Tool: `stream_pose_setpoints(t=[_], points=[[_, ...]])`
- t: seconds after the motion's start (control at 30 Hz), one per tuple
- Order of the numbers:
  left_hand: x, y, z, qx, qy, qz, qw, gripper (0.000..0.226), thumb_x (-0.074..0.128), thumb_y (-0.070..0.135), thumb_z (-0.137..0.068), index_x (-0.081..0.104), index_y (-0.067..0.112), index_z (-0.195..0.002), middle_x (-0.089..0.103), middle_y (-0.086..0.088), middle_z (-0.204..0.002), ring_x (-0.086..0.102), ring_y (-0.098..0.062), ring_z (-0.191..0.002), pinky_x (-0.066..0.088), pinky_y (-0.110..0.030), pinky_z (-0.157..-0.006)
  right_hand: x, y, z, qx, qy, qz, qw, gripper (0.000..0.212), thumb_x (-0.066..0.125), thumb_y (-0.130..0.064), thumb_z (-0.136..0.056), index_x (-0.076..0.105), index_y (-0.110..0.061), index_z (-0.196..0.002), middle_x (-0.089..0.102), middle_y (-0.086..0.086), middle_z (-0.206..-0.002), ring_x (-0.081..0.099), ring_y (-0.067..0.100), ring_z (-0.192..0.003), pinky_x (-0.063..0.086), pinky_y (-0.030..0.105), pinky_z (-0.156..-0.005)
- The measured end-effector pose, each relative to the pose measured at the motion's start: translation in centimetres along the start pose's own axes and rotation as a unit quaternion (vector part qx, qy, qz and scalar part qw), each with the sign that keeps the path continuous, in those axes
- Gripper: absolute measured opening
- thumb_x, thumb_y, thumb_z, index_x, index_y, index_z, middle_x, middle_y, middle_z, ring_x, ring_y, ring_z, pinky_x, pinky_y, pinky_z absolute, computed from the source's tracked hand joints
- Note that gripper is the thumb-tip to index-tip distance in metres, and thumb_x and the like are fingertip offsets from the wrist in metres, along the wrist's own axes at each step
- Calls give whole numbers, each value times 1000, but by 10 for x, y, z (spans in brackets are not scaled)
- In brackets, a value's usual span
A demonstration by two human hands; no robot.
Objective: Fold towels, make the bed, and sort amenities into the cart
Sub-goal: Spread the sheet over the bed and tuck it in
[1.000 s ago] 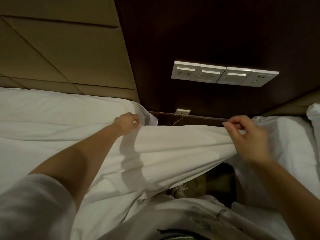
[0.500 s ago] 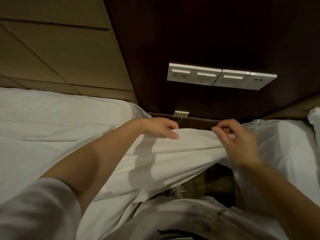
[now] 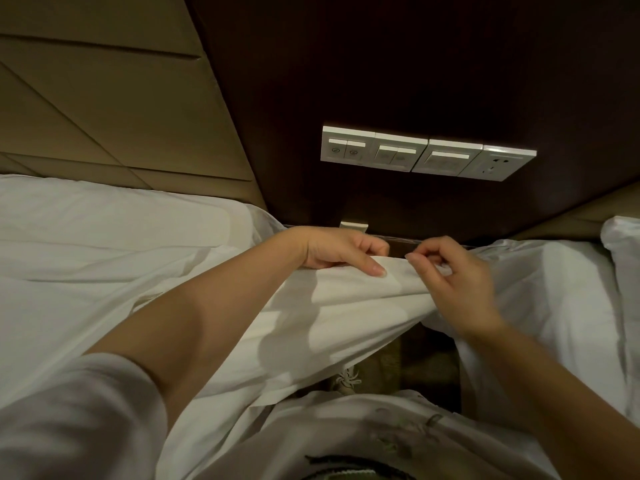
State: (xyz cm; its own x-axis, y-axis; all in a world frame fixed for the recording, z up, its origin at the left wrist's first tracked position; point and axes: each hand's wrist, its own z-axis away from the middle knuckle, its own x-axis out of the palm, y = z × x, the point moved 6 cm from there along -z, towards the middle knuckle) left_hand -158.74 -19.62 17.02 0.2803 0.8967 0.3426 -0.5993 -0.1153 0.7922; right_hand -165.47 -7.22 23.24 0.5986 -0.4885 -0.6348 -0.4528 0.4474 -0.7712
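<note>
Dark wood wall panel (image 3: 381, 64) fills the upper centre, with a tan padded headboard (image 3: 104, 98) to its left. White bed (image 3: 86, 254) on the left runs up to the headboard. Second white bed (image 3: 554, 323) on the right, with a pillow (image 3: 625, 244) at the far right edge.

White sheet (image 3: 311, 313) is lifted off the left bed and stretched across the gap between the two beds, its top edge raised near the base of the dark panel. It drapes down toward the person's white shirt (image 3: 346, 431). White sleeve (image 3: 69, 417) is at the lower left, with a bare forearm reaching up from it.

Left hand (image 3: 339, 249) grips the sheet's top edge: fingers curled over the far side, thumb lying along the near side. Right hand (image 3: 457, 282) is just beside it, not touching, pinching the same edge between thumb and forefinger, the other fingers curled in.

Row of white wall switches (image 3: 401, 152) with a socket at the right end is mounted on the dark panel above the hands. Light-coloured laced shoe (image 3: 343, 381) shows on the floor below the sheet, in the gap. Small white fitting (image 3: 353, 226) sits on the wall just above the left hand; what it is cannot be told.
</note>
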Motion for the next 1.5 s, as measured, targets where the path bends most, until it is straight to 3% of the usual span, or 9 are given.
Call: stream_pose_setpoints(t=[0.3,0.47,0.63,0.73,0.9,1.03,1.3,1.4,1.5], points=[[-8,19,26,74,179,-230,954,14,62,14,-90,59,27,-84,52,6,-77,48,-2,-69,42,-15,-66,6,13,-8,65,-54,-29,996,17,67,-28,-84,52,-28,-90,51,-11,-79,49,-1,-71,37,10,-59],[-5,-5,31,-14,143,-347,927,5,62,26,-91,62,21,-93,59,5,-87,52,-3,-75,40,-17,-66,11,18,-10,70,-77,-46,994,18,67,-29,-85,52,-28,-74,45,-7,-63,42,5,-57,31,22,-55],[-35,-34,50,-118,203,-405,884,16,54,35,-95,58,24,-83,53,13,-77,50,-10,-78,37,-17,-63,1,16,-12,74,-34,-46,996,19,66,-26,-87,52,-27,-74,49,-9,-69,46,1,-65,33,11,-56],[-52,-41,72,-135,263,-405,865,24,54,35,-95,56,25,-73,49,13,-73,47,-11,-80,33,-21,-64,0,16,-13,85,-16,-55,995,19,66,-26,-87,52,-26,-74,50,-10,-71,45,3,-67,33,17,-58],[-74,-46,116,-128,377,-372,838,29,61,32,-91,70,6,-100,61,-1,-95,53,-17,-90,39,-26,-76,-1,10,-19,81,27,-56,995,21,66,-27,-87,51,-25,-72,50,-6,-69,45,6,-64,35,11,-54],[-80,-55,144,-114,437,-347,822,21,62,28,-91,66,7,-89,62,-7,-92,54,-24,-89,40,-33,-78,3,4,-26,98,62,-73,991,18,66,-27,-88,53,-20,-78,50,-3,-67,43,9,-58,36,22,-53],[-73,-57,202,-71,532,-314,783,15,57,24,-94,65,12,-98,65,-4,-95,57,-23,-92,44,-26,-78,15,-5,-45,159,159,-145,964,12,64,-18,-90,53,-21,-89,47,-5,-67,44,9,-58,41,30,-61],[-58,-40,220,-29,567,-312,762,14,55,19,-95,66,11,-99,62,2,-91,54,-17,-87,34,-3,-64,40,-47,-62,93,104,-97,985,12,61,-15,-90,58,-17,-102,46,-5,-71,44,9,-61,42,29,-64],[-45,-33,232,-17,582,-313,750,13,53,17,-95,62,12,-104,63,4,-93,51,-14,-84,33,-1,-63,97,-116,-69,-13,-65,-40,997,18,66,-22,-87,59,-26,-103,45,-10,-73,43,5,-64,37,21,-58]])
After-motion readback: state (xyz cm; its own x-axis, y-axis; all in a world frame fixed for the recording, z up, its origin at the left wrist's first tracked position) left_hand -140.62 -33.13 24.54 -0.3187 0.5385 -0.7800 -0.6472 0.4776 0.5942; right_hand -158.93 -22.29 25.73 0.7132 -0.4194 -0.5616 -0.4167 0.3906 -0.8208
